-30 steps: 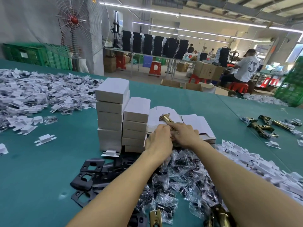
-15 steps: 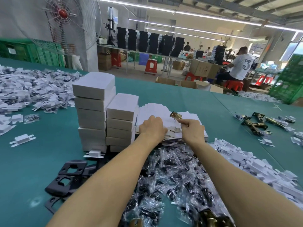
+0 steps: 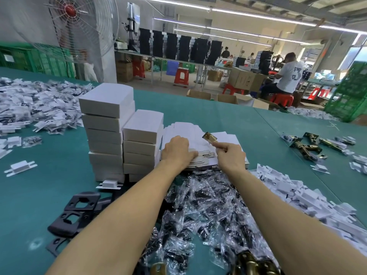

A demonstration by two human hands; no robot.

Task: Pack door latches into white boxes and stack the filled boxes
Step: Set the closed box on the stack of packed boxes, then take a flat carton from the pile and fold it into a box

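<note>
A loose heap of white inserts [image 3: 35, 104] covers the far left of the green table [image 3: 49, 195], and one single insert [image 3: 20, 168] lies apart, nearer. Right of these stand two stacks of closed white boxes, touching side by side: the taller stack [image 3: 105, 135] on the left, the shorter stack [image 3: 142, 143] on the right. Black strike plates [image 3: 79, 211] lie overlapped on the table in front of the stacks. Just right of the shorter stack sits a pile of flat box blanks [image 3: 190, 132]; the left hand [image 3: 176, 149] lies palm down on it, fingers curled onto the near flaps of the top blanks. The right hand [image 3: 231, 155] is beside it over the same pile, index finger and thumb pinching a brass door latch [image 3: 209, 136] by its near end. The latch is held above the blanks, its long axis slanting from the fingers up and away to the far left, with the flat square faceplate at the far end pointing away from the person. Under both forearms spreads a mass of clear plastic bags [image 3: 208, 211] with dark parts inside. More white inserts [image 3: 307, 197] are heaped along the right side, and a few loose brass latches [image 3: 305, 145] lie farther right on the table, well apart from the hands
</note>
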